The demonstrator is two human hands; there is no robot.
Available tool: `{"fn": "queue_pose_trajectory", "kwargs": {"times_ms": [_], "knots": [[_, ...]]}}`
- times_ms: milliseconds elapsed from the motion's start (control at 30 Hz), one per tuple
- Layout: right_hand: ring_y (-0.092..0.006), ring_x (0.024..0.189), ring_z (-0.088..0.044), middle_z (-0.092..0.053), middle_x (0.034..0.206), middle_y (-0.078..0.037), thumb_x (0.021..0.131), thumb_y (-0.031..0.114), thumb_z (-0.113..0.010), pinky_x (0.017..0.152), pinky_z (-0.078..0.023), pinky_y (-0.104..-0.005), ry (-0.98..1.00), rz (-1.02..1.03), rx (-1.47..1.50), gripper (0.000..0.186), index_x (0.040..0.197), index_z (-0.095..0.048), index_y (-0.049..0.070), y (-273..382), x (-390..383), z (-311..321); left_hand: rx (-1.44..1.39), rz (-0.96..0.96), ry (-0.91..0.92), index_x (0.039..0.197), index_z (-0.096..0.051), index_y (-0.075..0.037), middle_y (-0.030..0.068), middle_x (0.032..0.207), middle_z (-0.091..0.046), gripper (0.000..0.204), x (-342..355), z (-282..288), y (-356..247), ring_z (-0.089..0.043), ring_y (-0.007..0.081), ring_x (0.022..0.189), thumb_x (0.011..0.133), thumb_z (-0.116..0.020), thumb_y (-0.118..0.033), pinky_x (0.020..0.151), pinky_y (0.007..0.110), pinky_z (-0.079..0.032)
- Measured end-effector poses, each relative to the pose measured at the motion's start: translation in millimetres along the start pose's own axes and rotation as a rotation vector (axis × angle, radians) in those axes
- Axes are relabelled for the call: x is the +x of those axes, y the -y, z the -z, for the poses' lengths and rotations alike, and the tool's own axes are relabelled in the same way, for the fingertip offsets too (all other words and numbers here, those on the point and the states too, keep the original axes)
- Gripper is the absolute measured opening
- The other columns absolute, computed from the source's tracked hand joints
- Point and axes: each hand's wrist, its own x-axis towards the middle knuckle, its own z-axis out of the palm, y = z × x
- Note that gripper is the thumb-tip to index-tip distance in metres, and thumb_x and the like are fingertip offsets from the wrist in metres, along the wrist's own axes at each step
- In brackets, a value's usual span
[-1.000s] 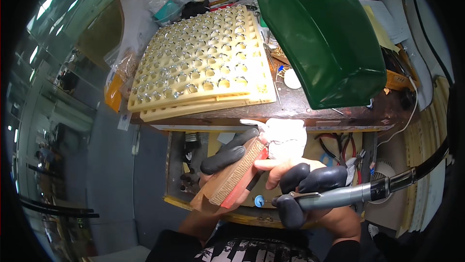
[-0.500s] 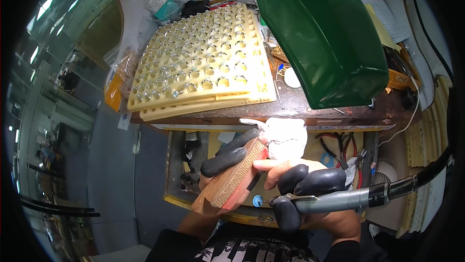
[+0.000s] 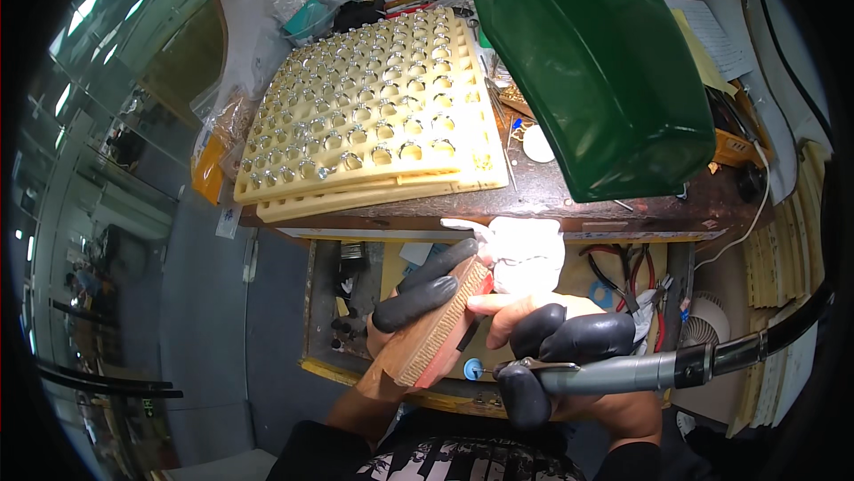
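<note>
My left hand [image 3: 418,294], with black covers on its fingers, is closed round a wooden block [image 3: 431,334]. The block has a rough tan band along its side and a red strip next to it. In my right hand [image 3: 560,339], also with black finger covers, lies a grey rotary handpiece [image 3: 614,375]. A small light-blue wheel [image 3: 473,368] sits on its tip, just apart from the block. One bare finger of the right hand rests by the block's red side. Beyond both hands is a white-wrapped bench pin [image 3: 527,254].
A cream foam tray [image 3: 476,152] with many rings stands on the bench at left. A large green plastic cover [image 3: 596,80] rises beside it. Pliers [image 3: 633,272] lie in the open drawer [image 3: 322,339] below. The handpiece's black cable [image 3: 801,312] runs off right.
My left hand and the wooden block have tilted slightly and shifted a little up and right. The right hand and handpiece have barely moved.
</note>
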Motion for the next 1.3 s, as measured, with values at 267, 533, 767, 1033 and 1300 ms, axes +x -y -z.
{"fn": "queue_pose_trajectory", "kwargs": {"times_ms": [267, 533, 767, 1033, 1300], "knots": [[-0.0239, 0.11, -0.063, -0.068, 0.109, -0.015, 0.078, 0.01, -0.074, 0.097, -0.049, -0.0375, 0.106, -0.303, 0.062, 0.026, 0.1, -0.064, 0.001, 1.0, -11.1, 7.7, 0.014, -0.187, 0.024, 0.125, -0.057, -0.003, 0.0357, 0.14, -0.047, 0.046, 8.9, -0.7, 4.5, -0.058, 0.0451, 0.122, 0.083, -0.076, -0.005, 0.099, 0.048, -0.052], [-0.0254, 0.103, -0.064, -0.065, 0.102, -0.016, 0.084, 0.005, -0.072, 0.096, -0.051, -0.0409, -0.038, -0.148, 0.355, 0.019, 0.099, -0.062, 0.002, 1.6, -12.5, 6.5, -0.035, -0.09, 0.066, 0.136, -0.046, -0.008, 0.0333, 0.14, -0.047, 0.055, 4.2, 0.0, 1.9, -0.052, 0.0424, 0.129, 0.089, -0.073, -0.007, 0.105, 0.048, -0.048], [-0.0264, 0.089, -0.069, -0.068, 0.099, -0.021, 0.087, -0.003, -0.059, 0.086, -0.057, -0.042, -0.164, 0.104, -0.305, 0.011, 0.097, -0.062, -0.006, -10.9, -3.9, 1.2, 0.091, -0.098, -0.06, 0.136, -0.047, -0.006, 0.0239, 0.136, -0.054, 0.054, 2.6, -8.0, 2.0, -0.055, 0.0321, 0.127, 0.087, -0.069, 0.001, 0.105, 0.042, -0.048], [-0.0196, 0.077, -0.065, -0.067, 0.086, -0.009, 0.082, 0.002, -0.075, 0.073, -0.052, -0.0323, -0.324, 0.271, -0.191, 0.014, 0.095, -0.071, 0.0, -29.4, 16.1, -11.0, 0.333, -0.035, -0.082, 0.126, -0.053, 0.004, 0.0206, 0.128, -0.061, 0.049, 5.0, -6.9, -5.0, -0.06, 0.0276, 0.121, 0.082, -0.073, 0.006, 0.101, 0.039, -0.05], [-0.0198, 0.072, -0.064, -0.062, 0.077, -0.004, 0.082, 0.006, -0.077, 0.067, -0.052, -0.0336, -0.411, 0.28, -0.123, 0.009, 0.09, -0.074, 0.001, -30.4, 22.2, -17.5, 0.397, -0.014, -0.281, 0.117, -0.058, 0.009, 0.0239, 0.121, -0.065, 0.047, 4.0, -17.0, -7.3, -0.065, 0.0315, 0.113, 0.076, -0.081, 0.004, 0.1, 0.042, -0.051]]}}
